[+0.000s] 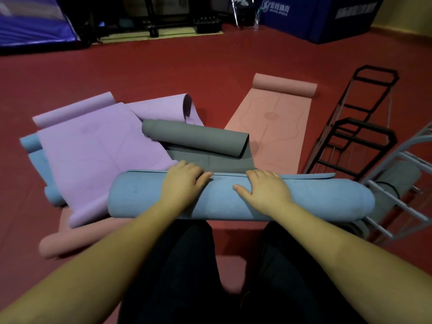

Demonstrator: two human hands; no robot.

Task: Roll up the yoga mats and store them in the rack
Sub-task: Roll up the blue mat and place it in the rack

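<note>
A thick blue rolled yoga mat (145, 197) lies crosswise in front of my knees. My left hand (184, 181) and my right hand (264, 188) both press flat on top of the roll, fingers curled over its far edge. Beyond it lie a grey mat (196, 136), half rolled, a purple mat (98, 146), a pink mat (275, 127) spread with its far end curled, and another blue mat (30, 143) at the left. A black wire rack (357, 127) lies on the floor at the right. A grey metal rack (402, 188) at the right holds a dark rolled mat (397, 181).
The red floor (163, 73) stretches beyond the mats. Another pink roll (60, 244) lies at my left under the purple mat. Blue padded blocks (327, 17) and dark gym equipment (152, 22) stand along the far wall.
</note>
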